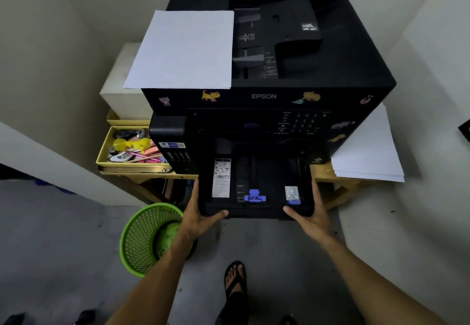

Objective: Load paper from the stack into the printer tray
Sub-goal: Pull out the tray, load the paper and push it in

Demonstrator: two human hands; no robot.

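A black Epson printer (264,96) stands on a wooden table. Its black paper tray (269,172) is pulled out toward me and holds no paper; blue guide clips show near its front edge. My left hand (201,210) grips the tray's front left corner, thumb on top. My right hand (310,213) grips the front right corner the same way. A thin stack of white paper (183,50) lies on the printer's lid at the left. A second white paper stack (368,152) lies on the table to the printer's right.
A yellow box of stationery (132,152) sits left of the printer, with a white box (122,91) behind it. A green mesh bin (150,235) stands on the floor below left. My sandalled foot (235,279) is under the tray. Walls close in on both sides.
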